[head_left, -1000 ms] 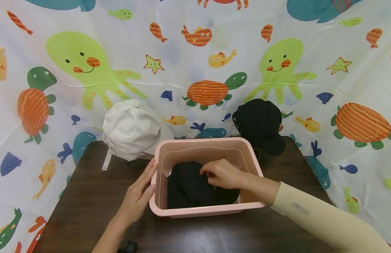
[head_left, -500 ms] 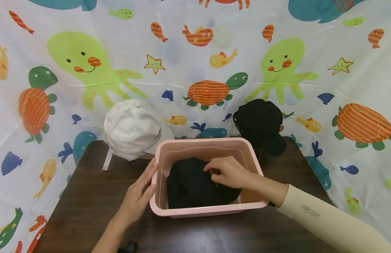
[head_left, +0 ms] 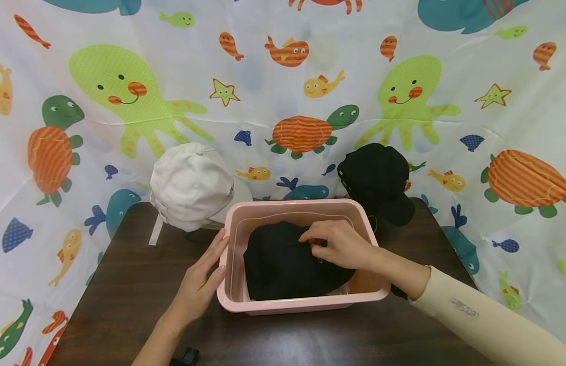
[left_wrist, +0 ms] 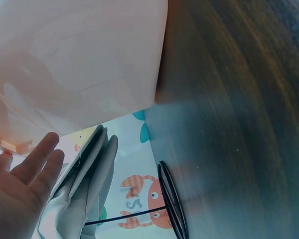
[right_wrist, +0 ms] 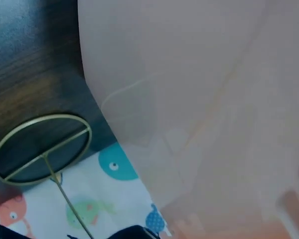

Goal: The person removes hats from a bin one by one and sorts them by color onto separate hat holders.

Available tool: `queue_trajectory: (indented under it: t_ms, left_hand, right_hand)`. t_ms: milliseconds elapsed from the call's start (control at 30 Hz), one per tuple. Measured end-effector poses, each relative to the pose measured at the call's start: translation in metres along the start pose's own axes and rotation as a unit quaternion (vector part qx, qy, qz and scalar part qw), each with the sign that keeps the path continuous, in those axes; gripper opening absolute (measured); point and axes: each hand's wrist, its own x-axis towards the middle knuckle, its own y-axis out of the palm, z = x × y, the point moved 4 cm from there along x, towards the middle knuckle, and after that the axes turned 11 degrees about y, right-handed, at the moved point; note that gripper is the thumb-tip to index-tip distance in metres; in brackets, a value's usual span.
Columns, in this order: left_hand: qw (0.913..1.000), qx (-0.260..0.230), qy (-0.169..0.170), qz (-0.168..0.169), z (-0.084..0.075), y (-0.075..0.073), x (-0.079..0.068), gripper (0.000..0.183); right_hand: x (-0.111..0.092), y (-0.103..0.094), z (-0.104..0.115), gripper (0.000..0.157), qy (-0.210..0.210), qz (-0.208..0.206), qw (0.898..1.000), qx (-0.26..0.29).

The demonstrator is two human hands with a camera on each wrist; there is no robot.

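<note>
A pink plastic bin (head_left: 305, 306) stands in the middle of the table with a black cap (head_left: 283, 269) inside it. My right hand (head_left: 339, 244) reaches over the bin's right side and pinches the cap's upper part, near a small light mark partly hidden by the fingers. The cap's brim side points right and its crown left. My left hand (head_left: 198, 284) rests against the bin's left rim with fairly straight fingers, thumb apart from them. In the left wrist view, the left fingers (left_wrist: 37, 162) lie close to the bin's wall (left_wrist: 84, 59).
A white cap (head_left: 191, 185) hangs behind the bin's left corner, a second black cap (head_left: 376, 178) behind its right one. A brass ring stand (right_wrist: 42, 149) and a black wire stand (left_wrist: 172, 199) stand on the dark table (head_left: 127, 284). A printed curtain (head_left: 246, 76) hangs behind.
My right hand has moved right and slightly up, drawing the black cap with it, so the cap rises higher in the bin. My left hand has stayed at the rim.
</note>
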Motion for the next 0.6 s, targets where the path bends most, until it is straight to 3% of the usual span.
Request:
queue_trajectory:
  t_ms: [167,600]
  left_hand:
    - [1.0000,0.001,0.004,-0.006,0.000,0.001,0.000,0.061]
    - [0.9999,-0.001,0.004,-0.009,0.000,0.001,0.000,0.061]
  right_hand:
    - [0.000,-0.008,0.004,0.028,-0.026,-0.012,1.000,0.005]
    - [0.001,-0.030,0.009,0.032,-0.036,-0.033,0.999,-0.003]
